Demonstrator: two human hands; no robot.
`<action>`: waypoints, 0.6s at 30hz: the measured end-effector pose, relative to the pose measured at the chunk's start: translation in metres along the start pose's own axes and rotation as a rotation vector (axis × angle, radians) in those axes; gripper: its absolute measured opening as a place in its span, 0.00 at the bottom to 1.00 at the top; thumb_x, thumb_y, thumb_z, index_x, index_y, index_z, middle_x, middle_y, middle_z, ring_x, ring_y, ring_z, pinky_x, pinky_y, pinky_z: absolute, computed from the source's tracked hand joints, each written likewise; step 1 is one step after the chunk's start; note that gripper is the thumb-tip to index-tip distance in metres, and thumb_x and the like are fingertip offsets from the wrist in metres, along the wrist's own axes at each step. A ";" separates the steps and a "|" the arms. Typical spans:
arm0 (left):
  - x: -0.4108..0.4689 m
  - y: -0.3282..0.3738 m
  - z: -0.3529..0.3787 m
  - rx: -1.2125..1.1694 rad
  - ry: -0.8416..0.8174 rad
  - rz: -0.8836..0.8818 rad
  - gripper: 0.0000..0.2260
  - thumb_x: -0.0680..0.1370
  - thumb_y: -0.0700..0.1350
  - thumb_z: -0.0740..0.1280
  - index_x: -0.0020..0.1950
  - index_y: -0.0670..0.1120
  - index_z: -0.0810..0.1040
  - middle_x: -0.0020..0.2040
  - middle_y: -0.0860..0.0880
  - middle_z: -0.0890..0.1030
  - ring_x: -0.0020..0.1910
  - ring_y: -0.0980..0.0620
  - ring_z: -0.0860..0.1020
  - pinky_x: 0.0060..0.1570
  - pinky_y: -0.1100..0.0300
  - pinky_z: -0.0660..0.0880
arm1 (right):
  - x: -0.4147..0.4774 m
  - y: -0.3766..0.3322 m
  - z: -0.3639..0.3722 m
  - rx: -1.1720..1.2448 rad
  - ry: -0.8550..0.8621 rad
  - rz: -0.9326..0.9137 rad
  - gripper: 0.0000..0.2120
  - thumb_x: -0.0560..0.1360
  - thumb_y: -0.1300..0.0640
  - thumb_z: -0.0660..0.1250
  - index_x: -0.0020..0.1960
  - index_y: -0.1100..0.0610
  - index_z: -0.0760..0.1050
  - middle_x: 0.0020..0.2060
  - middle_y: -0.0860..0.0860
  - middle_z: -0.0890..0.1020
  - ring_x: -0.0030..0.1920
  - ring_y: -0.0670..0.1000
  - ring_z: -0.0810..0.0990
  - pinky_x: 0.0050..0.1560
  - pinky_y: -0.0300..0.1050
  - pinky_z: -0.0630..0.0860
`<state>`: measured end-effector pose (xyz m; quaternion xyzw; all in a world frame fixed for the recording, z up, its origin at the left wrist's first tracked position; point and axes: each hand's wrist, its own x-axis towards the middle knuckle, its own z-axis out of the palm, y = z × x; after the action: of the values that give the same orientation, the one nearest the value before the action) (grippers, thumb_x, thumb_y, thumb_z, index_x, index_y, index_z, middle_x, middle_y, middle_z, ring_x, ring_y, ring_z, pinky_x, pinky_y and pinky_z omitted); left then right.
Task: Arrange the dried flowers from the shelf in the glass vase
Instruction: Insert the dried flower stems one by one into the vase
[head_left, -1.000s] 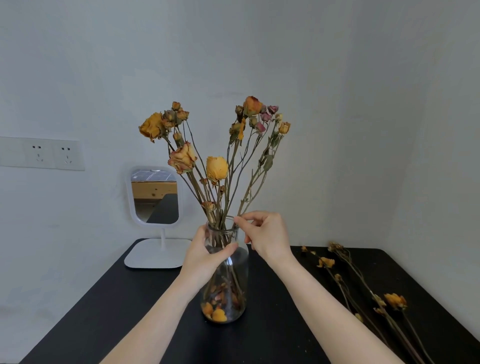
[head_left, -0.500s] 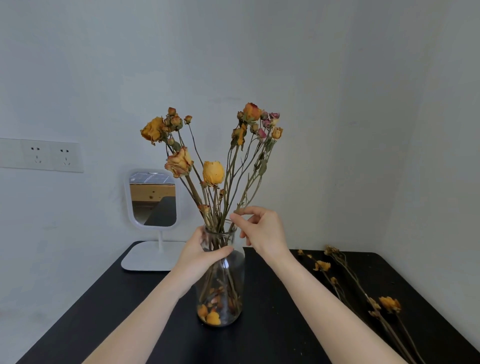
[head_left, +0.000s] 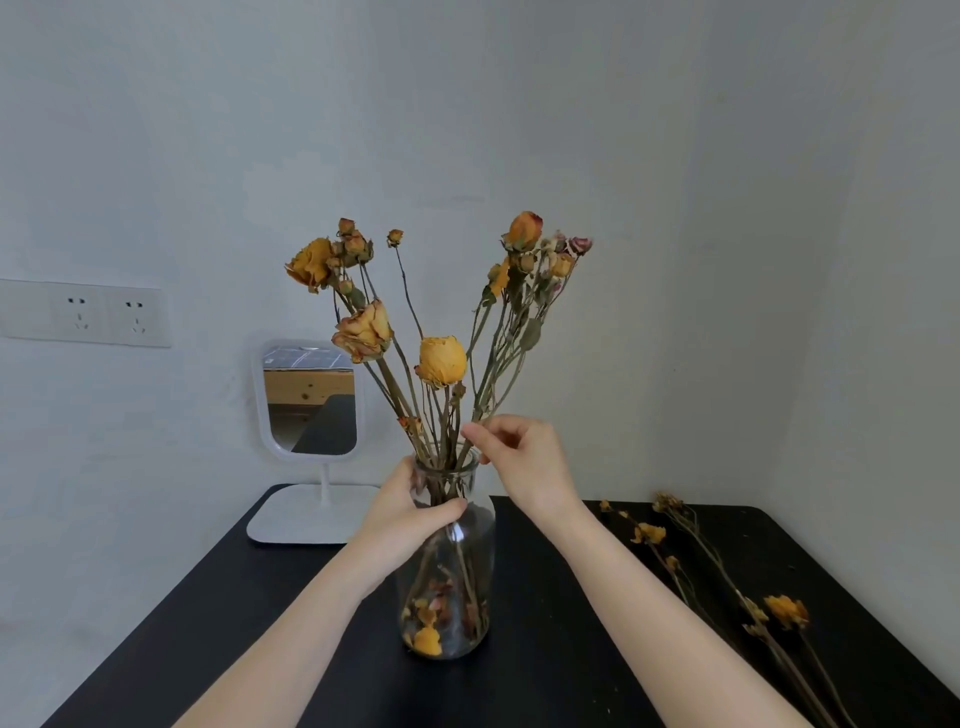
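Your left hand (head_left: 410, 514) grips the neck of the glass vase (head_left: 447, 582), fingers (head_left: 447, 506) curled round it. The vase stands upright mid-worktop (head_left: 545, 686). The dried flowers (head_left: 441, 358) fan out of it toward 11 and 1 o'clock. Your right hand (head_left: 524, 467) sits just above the rim, its fingers (head_left: 480, 431) pinching the stems of the 1 o'clock cluster. At 3 o'clock of the vase, loose stems (head_left: 727, 587) lie flat, well apart from it. At 10 o'clock a white stand mirror (head_left: 311, 400) stands against the wall, with wall sockets (head_left: 104, 314) beyond it at 9.
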<state>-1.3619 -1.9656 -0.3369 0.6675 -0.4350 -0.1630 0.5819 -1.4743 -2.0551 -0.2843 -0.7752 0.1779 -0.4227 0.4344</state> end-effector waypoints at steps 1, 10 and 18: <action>0.000 0.000 0.000 -0.002 0.000 -0.002 0.22 0.70 0.45 0.73 0.58 0.58 0.67 0.56 0.58 0.76 0.56 0.59 0.74 0.50 0.66 0.70 | 0.000 0.001 -0.001 0.001 0.004 -0.005 0.15 0.74 0.53 0.68 0.29 0.47 0.73 0.22 0.43 0.72 0.27 0.37 0.72 0.36 0.24 0.69; -0.005 0.004 0.000 0.026 0.001 -0.002 0.26 0.71 0.45 0.73 0.63 0.56 0.64 0.57 0.62 0.71 0.60 0.59 0.69 0.53 0.70 0.67 | -0.009 0.009 -0.010 -0.024 -0.004 0.038 0.03 0.74 0.53 0.68 0.46 0.51 0.79 0.29 0.48 0.75 0.32 0.43 0.74 0.34 0.27 0.70; -0.091 -0.019 0.031 0.143 0.483 0.188 0.16 0.70 0.39 0.72 0.48 0.55 0.69 0.47 0.57 0.71 0.49 0.57 0.71 0.46 0.70 0.68 | -0.031 0.033 -0.058 -0.111 0.034 0.162 0.02 0.75 0.52 0.67 0.47 0.48 0.77 0.31 0.47 0.77 0.29 0.39 0.74 0.35 0.31 0.70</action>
<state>-1.4287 -1.9166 -0.3884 0.6831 -0.3539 0.0871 0.6329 -1.5361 -2.0845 -0.3116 -0.7739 0.2702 -0.3889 0.4206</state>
